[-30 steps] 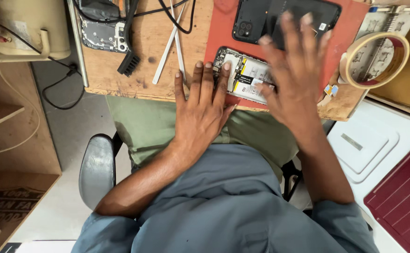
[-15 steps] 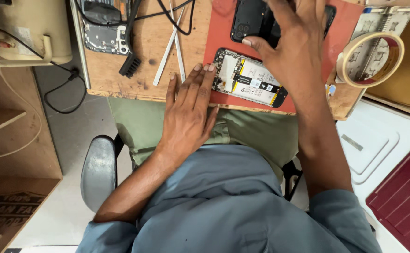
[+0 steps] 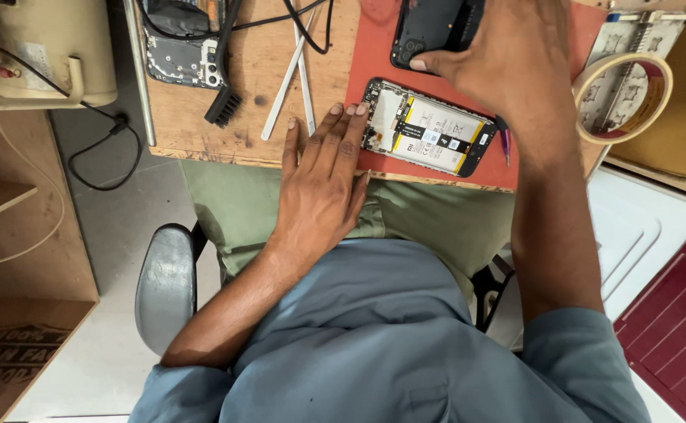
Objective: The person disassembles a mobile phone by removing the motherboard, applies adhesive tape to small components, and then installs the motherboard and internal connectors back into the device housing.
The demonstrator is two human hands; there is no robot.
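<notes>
Red mat (image 3: pixel 374 47): hands on phone parts.

Worn, scratched wood bench (image 3: pixel 202 117); matt red rubbery mat (image 3: pixel 374 55); black matt plastic phone cover (image 3: pixel 429 27); glossy tape roll (image 3: pixel 623 98).

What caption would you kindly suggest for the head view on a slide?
Left hand steadies an opened phone on a red mat; right hand grips its black back cover.

You get bright, even light from above; your hands cast only soft, faint shadows on the wooden table (image 3: pixel 257 86). The centre is sharp; edges bend slightly with wide-angle stretch, with no strong glare.
</notes>
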